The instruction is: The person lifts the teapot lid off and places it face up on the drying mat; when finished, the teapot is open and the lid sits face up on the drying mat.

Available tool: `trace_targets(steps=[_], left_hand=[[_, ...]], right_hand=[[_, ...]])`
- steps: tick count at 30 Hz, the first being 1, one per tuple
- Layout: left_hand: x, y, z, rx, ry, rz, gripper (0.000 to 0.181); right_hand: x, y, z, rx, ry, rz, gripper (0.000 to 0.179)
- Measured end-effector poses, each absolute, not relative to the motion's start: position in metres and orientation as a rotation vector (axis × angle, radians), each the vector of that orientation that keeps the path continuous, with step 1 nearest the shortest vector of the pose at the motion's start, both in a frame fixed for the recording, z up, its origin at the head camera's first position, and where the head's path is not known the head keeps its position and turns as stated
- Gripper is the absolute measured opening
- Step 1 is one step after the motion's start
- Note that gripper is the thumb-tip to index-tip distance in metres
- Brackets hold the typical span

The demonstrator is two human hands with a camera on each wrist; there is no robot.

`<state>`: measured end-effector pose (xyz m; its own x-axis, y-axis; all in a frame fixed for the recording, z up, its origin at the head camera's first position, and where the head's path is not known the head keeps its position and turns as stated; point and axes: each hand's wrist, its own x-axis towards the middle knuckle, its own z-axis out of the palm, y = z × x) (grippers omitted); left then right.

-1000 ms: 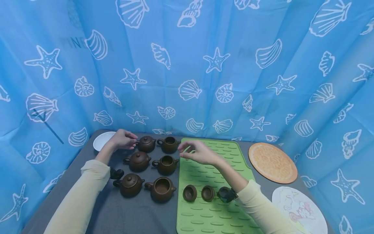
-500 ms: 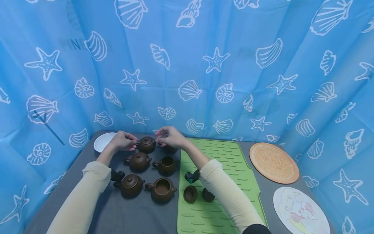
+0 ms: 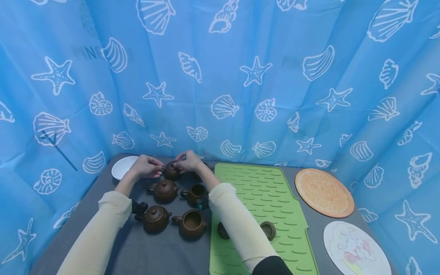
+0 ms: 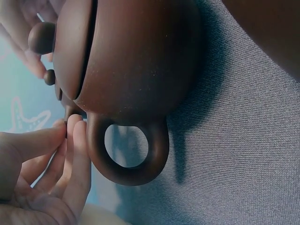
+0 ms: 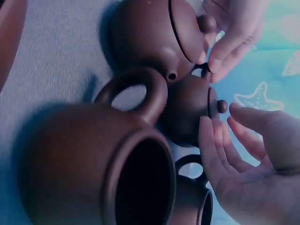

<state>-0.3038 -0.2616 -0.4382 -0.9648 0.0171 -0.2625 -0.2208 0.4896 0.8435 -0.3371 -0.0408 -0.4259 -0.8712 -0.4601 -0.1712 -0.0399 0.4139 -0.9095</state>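
The rear teapot [image 3: 172, 175], upright on the bench [image 3: 144, 252], appears rigid, light and chippable, best held by handle [image 4: 74, 109] and lid knob [image 5: 222, 106]; left hand [image 3: 148, 166] pinches the handle, right hand [image 3: 188, 162], loosely parted, brackets the knob ungripped.

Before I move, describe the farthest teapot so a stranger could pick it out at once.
Start at the green mat; left of it, brown pots stand in two columns. In the left, lidded column, find the teapot nearest the curtain. It alone sits between the left grip and the right grip.

Curtained-off tabletop workspace, blue seashell-print curtain [image 3: 192, 88], grey cloth-covered table [image 3: 161, 256]
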Motion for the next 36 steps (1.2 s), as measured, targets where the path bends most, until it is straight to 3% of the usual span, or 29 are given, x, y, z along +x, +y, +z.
trace_targets(steps=[15, 21, 36], left_hand=[[-0.299, -0.260, -0.437, -0.133, 2.521, 1.465, 0.030], [-0.301, -0.259, -0.438, -0.125, 2.526, 1.457, 0.029], [-0.305, -0.260, -0.441, -0.159, 2.515, 1.444, 0.029]], right_hand=[[-0.329, -0.063, -0.434, -0.431, 2.678, -1.087, 0.013], [-0.325, -0.064, -0.434, -0.437, 2.664, -1.172, 0.014], [-0.332, -0.007, -0.395, -0.627, 2.561, -1.395, 0.022]])
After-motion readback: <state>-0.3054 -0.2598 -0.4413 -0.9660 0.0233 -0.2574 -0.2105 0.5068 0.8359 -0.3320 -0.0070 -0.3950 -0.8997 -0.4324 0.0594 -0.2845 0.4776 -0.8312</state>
